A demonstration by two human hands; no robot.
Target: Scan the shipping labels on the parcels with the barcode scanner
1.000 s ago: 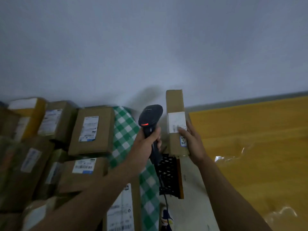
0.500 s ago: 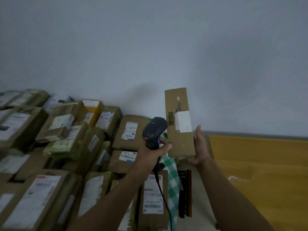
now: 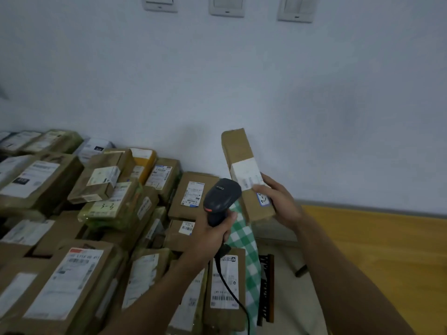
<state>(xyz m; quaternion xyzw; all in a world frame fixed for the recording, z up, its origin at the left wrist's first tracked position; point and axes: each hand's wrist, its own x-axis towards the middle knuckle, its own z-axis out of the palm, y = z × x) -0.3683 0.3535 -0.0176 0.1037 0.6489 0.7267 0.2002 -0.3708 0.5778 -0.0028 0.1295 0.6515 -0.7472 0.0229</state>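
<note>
My left hand (image 3: 214,234) grips the handle of a dark barcode scanner (image 3: 221,198), whose head points up and right. Its black cable (image 3: 232,293) trails down over the parcels. My right hand (image 3: 280,201) holds a long narrow cardboard parcel (image 3: 238,147) upright and tilted, just right of the scanner head. A white shipping label (image 3: 246,172) wraps the parcel's middle, and a small blue-edged sticker (image 3: 262,198) sits below it by my thumb.
Several labelled cardboard parcels (image 3: 72,213) are stacked at the left and lower middle. A green checked cloth (image 3: 244,240) lies between them and a black perforated rack (image 3: 267,286). A yellow surface (image 3: 375,250) fills the right. Three wall switches (image 3: 226,6) sit above.
The view has swung left and up, showing more parcels and the wall switches. The parcel has turned in my right hand so the white label faces me. The scanner stays beside it.
</note>
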